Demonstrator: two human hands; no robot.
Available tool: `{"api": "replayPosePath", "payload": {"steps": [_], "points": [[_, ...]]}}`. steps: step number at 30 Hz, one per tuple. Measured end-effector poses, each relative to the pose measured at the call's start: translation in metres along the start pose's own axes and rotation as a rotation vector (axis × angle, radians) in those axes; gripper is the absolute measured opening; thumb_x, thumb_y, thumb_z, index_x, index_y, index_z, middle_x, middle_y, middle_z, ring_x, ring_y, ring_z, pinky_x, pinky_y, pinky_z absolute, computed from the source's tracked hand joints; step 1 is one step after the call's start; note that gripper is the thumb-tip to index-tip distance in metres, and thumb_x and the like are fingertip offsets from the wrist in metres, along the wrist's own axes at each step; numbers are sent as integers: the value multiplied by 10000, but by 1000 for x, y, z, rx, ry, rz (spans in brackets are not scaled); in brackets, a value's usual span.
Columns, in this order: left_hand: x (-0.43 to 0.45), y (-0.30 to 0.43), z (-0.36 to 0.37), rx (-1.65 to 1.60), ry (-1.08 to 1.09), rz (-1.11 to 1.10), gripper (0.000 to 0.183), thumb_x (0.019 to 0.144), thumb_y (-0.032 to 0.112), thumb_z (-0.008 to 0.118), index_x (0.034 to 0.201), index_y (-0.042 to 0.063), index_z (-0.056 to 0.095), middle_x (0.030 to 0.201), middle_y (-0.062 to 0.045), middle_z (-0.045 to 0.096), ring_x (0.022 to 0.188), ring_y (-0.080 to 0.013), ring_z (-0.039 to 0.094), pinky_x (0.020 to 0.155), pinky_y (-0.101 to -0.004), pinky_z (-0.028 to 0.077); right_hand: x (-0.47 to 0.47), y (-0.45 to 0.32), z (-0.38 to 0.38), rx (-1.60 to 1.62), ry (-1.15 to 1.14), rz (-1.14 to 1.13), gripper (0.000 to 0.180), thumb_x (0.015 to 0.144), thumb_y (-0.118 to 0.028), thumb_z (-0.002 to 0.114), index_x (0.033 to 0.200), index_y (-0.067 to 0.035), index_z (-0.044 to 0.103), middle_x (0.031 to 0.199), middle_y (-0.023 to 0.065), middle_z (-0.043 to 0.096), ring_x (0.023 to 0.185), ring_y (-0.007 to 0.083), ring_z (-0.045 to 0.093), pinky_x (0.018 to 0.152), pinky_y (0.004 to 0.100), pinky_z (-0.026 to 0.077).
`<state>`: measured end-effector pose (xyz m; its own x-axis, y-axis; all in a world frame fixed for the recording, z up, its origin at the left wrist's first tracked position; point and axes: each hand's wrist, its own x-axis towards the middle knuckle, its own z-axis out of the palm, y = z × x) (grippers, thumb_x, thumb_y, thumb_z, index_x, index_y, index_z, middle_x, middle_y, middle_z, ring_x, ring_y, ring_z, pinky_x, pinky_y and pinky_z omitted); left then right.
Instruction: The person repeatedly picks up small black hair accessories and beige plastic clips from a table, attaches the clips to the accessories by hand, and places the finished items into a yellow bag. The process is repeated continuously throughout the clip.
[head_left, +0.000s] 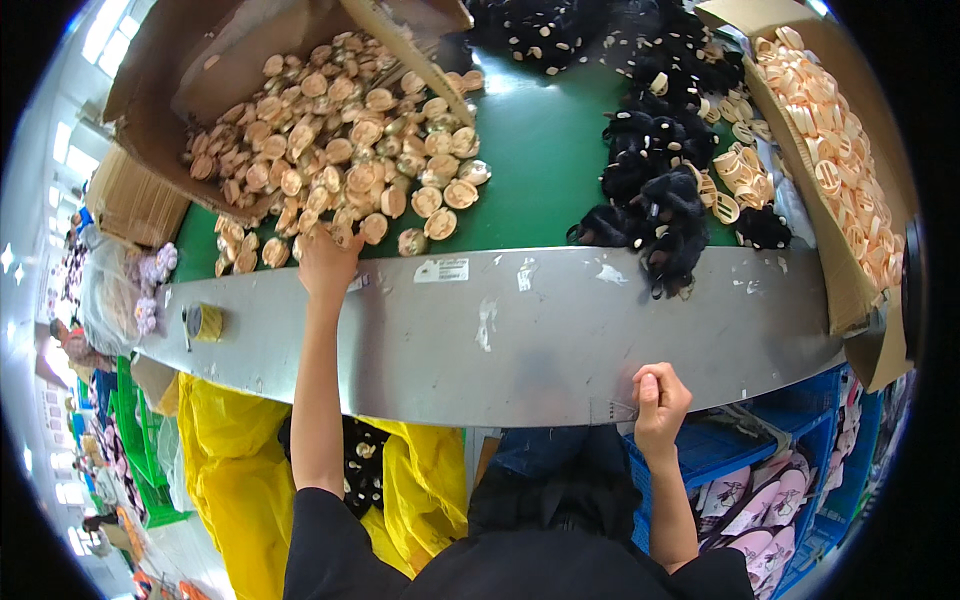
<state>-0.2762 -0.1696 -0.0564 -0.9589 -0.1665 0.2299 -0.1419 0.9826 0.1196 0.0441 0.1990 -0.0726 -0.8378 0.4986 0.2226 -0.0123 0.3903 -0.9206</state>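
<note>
My left hand (328, 253) reaches to the near edge of a heap of round beige plastic doll-head parts (364, 131). Its fingers are curled against one round part (342, 234), but I cannot tell whether they grip it. My right hand (661, 405) is drawn into a loose fist over the front edge of the steel table rim (420, 352). Nothing shows in the fist. Beyond it, a bunch of black furry pieces with small light buttons (664, 199) lies partly on the green work surface (525, 165) and overhangs the steel.
A cardboard box (157, 161) on its side spills the round parts. At right, another cardboard box (806, 161) holds pale plastic rings (832, 150). A roll of yellow tape (205, 322) sits on the steel. Yellow bags (232, 480) and blue crates (750, 442) with pink slippers are below.
</note>
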Motion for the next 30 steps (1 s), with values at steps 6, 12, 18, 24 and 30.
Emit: {"api": "replayPosePath", "payload": {"steps": [6,12,18,24,30], "points": [[-7,36,10,-177,141,204,453,852,348,756,1142,37,603,958,-164,718,933,-397,695,770,-519,542,1,2,14,-199,54,-170,140,933,-72,618,798,-35,611,624,70,520,483,176,471,479,306,364],[2,29,14,-572,136,236,267,892,76,673,1145,31,603,986,-135,719,865,-287,709,736,-412,546,3,0,16,-235,15,-221,132,901,-53,640,773,-43,608,603,73,519,467,195,477,468,322,375],[-13,45,-12,-883,30,160,257,935,21,627,1181,24,554,957,-97,703,855,-159,664,774,-305,530,4,1,15,-194,1,-238,80,886,-47,650,810,-37,626,634,82,570,463,214,502,485,323,416],[-158,136,-70,-1475,-638,238,334,931,18,670,1222,27,506,985,-52,683,916,-115,645,854,-269,501,6,-26,30,-234,-83,-263,592,845,-64,729,1393,-65,503,1245,199,567,871,314,685,720,376,578],[-224,190,-92,-1354,-694,591,414,923,38,689,1291,19,502,974,-105,726,926,-155,668,877,-321,514,16,-20,18,99,-82,-144,471,946,-110,676,1381,-53,505,1139,173,600,894,269,695,777,346,581]]}}
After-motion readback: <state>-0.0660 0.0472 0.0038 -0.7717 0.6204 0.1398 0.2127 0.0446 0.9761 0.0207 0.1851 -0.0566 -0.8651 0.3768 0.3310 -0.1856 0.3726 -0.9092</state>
